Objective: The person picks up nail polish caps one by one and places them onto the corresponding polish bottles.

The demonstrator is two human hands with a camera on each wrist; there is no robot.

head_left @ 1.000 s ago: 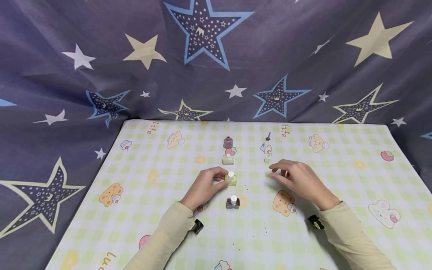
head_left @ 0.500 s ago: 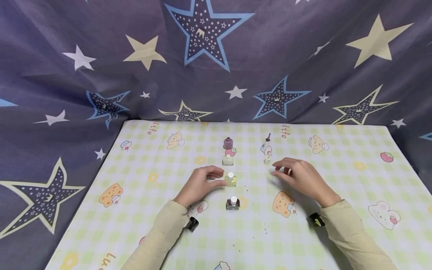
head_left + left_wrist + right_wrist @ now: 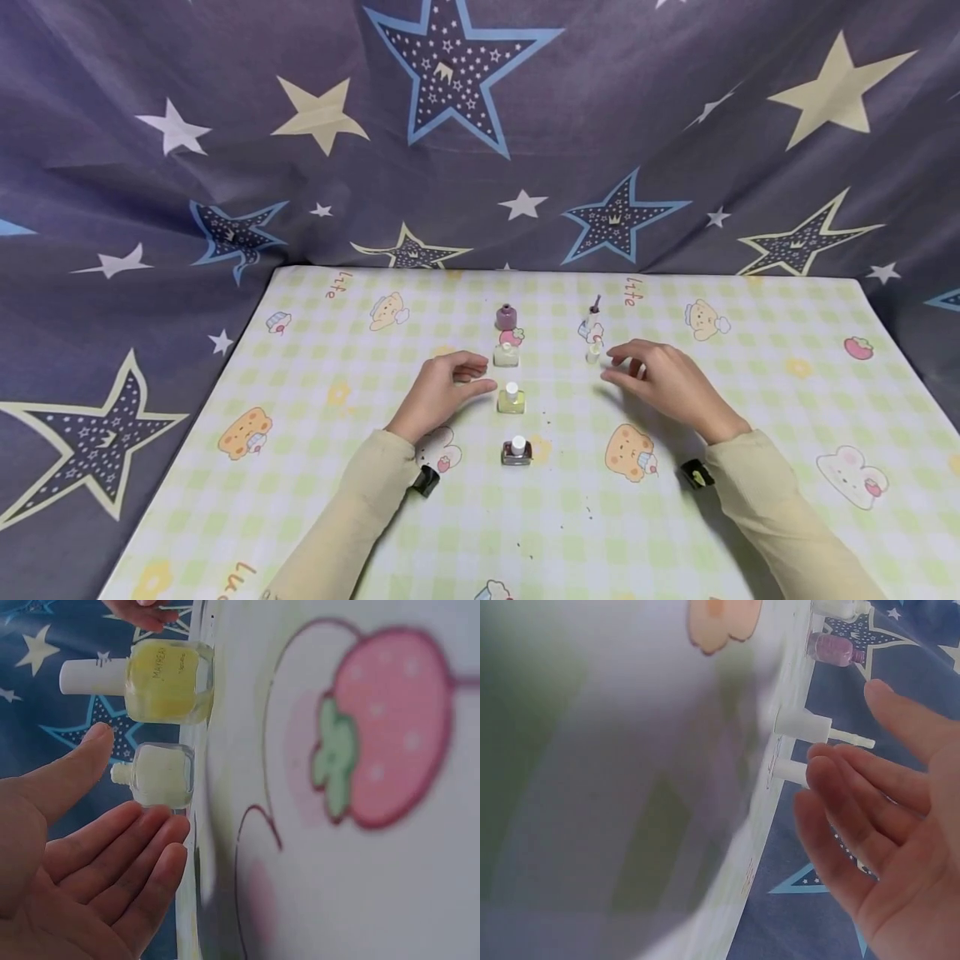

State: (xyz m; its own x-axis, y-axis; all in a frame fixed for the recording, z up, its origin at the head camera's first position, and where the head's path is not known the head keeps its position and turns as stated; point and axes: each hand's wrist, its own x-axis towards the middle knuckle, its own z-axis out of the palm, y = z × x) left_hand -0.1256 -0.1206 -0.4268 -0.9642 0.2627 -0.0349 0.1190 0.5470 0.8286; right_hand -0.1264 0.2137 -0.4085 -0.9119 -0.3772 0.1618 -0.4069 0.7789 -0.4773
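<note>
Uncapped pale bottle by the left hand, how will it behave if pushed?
The pale bottle looks like clear glass, so probably stiff and slippery. Its squarish body likely resists rolling. Its open neck might spill if tipped.

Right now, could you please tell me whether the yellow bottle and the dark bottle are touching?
Apart: the head view shows bare tablecloth between the yellow bottle and the dark bottle.

Whitish polish btl (image 3: 506, 357), clear glass, uncapped, upright, just beside my L hand (image 3: 442, 387). White cap w/ pale brush (image 3: 802, 725), brush up, just beside my R hand (image 3: 663, 382). Nearer me: yellow btl (image 3: 512, 402), upright, white cap on; then dark btl (image 3: 517, 455), also upright & capped. Behind the whitish one: purple btl (image 3: 506, 318), upright, uncapped; white cap w/ purple brush (image 3: 594, 317), brush up, to its R.
</note>
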